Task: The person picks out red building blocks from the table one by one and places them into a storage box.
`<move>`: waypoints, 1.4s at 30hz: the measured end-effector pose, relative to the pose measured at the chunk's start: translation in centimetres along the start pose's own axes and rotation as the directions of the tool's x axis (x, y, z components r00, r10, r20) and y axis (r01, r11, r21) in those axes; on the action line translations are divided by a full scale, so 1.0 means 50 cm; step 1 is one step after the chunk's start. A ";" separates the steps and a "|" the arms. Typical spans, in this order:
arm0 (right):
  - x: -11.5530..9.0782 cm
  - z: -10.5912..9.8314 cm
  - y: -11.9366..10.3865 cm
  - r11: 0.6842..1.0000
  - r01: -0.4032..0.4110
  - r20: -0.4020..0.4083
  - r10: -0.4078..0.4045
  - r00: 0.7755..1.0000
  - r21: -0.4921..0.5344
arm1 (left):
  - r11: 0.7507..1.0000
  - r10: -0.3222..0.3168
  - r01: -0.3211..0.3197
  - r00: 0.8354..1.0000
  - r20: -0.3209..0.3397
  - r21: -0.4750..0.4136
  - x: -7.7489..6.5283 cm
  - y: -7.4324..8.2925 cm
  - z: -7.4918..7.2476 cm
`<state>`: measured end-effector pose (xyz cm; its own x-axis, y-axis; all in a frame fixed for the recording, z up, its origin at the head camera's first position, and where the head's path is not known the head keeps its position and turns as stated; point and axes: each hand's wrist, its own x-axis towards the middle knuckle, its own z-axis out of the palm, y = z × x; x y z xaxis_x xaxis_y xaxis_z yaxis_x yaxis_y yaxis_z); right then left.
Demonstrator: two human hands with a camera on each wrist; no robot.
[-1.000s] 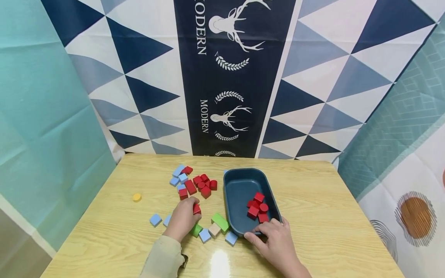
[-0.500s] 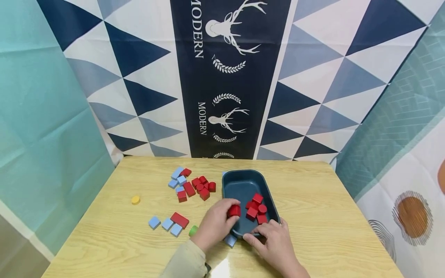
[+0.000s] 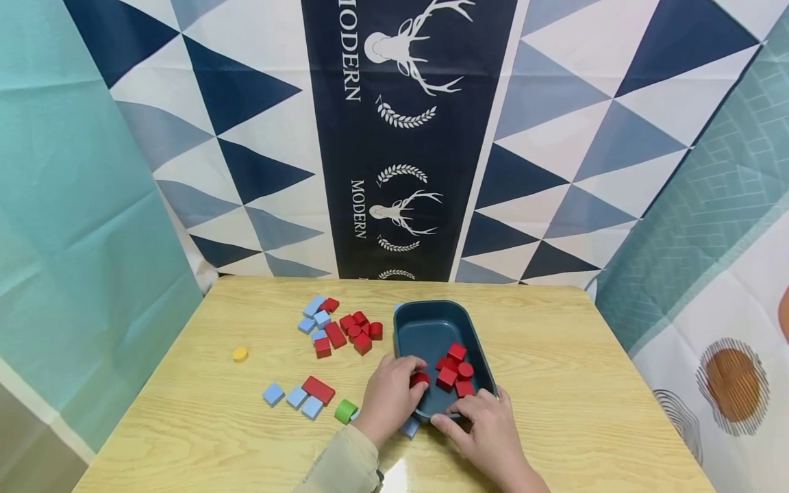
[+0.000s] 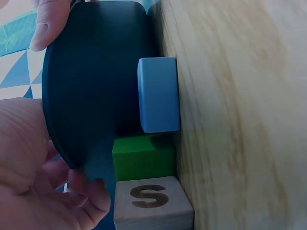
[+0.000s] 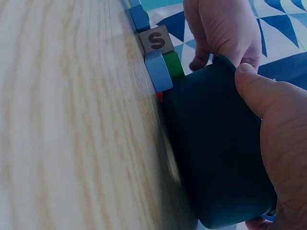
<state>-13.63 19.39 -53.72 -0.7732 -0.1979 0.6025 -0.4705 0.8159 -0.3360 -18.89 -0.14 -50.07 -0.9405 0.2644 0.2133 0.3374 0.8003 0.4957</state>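
A dark blue plastic box stands on the table, with several red blocks lying inside near its front right. My left hand reaches over the box's left rim and holds a red block low inside, between thumb and fingers. In the left wrist view the fingers hide that block behind the box wall. At the front right corner my right hand grips the rim, thumb outside and fingers reaching inside. The right wrist view shows the thumb lying along that rim.
Red blocks and blue blocks lie in a group left of the box. Nearer are a red plank, blue blocks and a green block. A wooden S block stands by the box wall. A yellow disc lies far left.
My left hand has picked up a red block from the table, carried it right and lowered it into the box. The right hand keeps its grip on the rim.
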 end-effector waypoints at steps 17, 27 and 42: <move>0.000 0.003 -0.003 1.000 0.004 0.013 -0.004 1.000 -0.001 | 1.000 -0.002 0.002 0.999 0.050 0.000 -0.014 0.001 -0.023; 0.005 -0.007 0.001 1.000 -0.022 0.014 0.022 1.000 0.000 | 0.972 -0.151 0.177 0.975 -0.165 0.152 -0.013 -0.099 -0.135; 0.003 -0.003 -0.001 0.999 -0.033 0.027 0.033 0.999 -0.005 | 0.947 -0.302 0.298 0.953 0.019 0.122 -0.007 -0.167 -0.124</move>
<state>-13.67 19.39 -53.49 -0.7995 -0.1853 0.5714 -0.4427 0.8247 -0.3520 -21.13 -10.27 -49.05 -0.9991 0.0200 0.0378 0.0344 0.9020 0.4304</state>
